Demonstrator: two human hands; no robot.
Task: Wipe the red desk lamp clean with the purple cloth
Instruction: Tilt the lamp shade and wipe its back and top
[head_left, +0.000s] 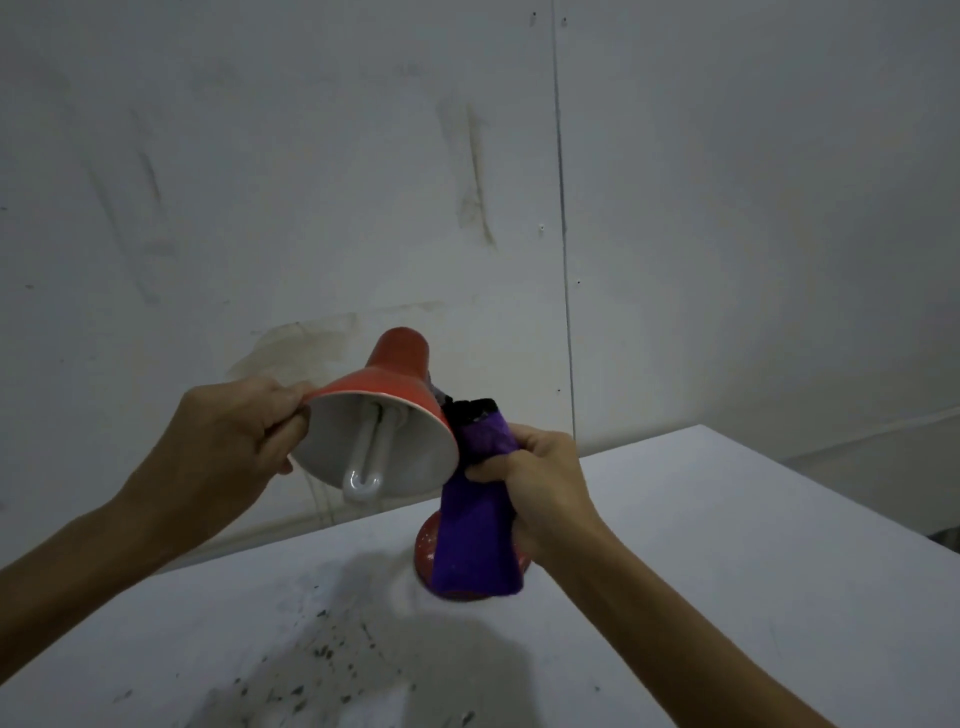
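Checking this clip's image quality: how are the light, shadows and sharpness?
Head view: dim, flat, greyish light; a soft shadow on the table before the lamp; wide-angle bending at the edges; slight softness on the cloth and right hand; no glare.

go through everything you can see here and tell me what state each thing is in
Lamp shade: tilted, opening toward camera.
Bulb: fitted, unlit.
Lamp base: standing on table, speckled.
Purple cloth: bunched around lamp neck, hanging.
Left hand: gripping shade rim.
Right hand: clutching cloth.
Table: dirty near front.
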